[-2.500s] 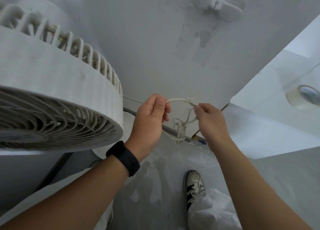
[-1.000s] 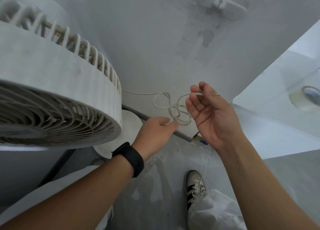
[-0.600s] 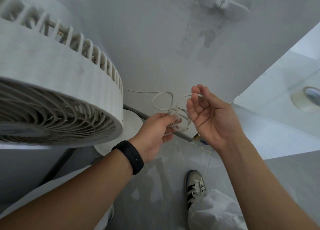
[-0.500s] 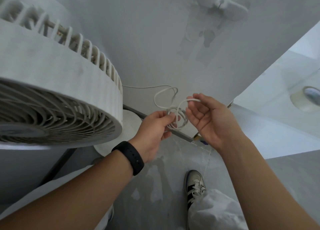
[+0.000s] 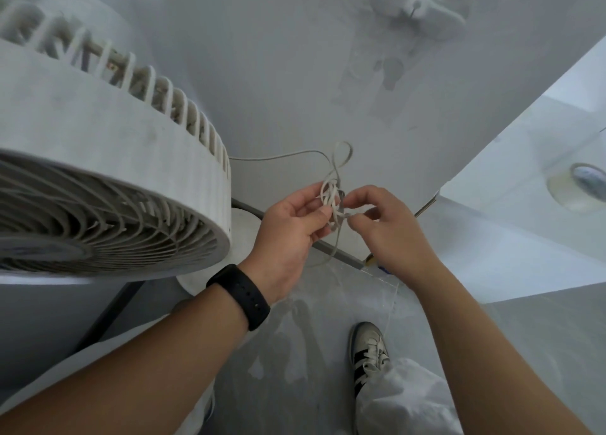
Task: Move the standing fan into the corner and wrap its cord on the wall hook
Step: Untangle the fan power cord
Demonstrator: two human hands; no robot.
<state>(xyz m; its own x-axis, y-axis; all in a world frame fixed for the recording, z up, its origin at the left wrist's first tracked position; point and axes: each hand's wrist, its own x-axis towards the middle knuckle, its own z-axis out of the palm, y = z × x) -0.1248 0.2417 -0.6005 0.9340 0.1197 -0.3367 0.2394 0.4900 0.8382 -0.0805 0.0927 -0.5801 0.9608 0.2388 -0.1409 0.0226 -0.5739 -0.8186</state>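
Tangled cord [image 5: 332, 196] pinched between left hand [image 5: 288, 234] and right hand [image 5: 392, 229].

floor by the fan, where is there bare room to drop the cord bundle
Bare floor lies right of the shoe, below the white panel. It is crowded nearer the wall: both hands, left hand and right hand, hold the cord above the fan base.

Soft, even, rather dim daylight; faint shadows on the floor; wide-angle bending at the edges.
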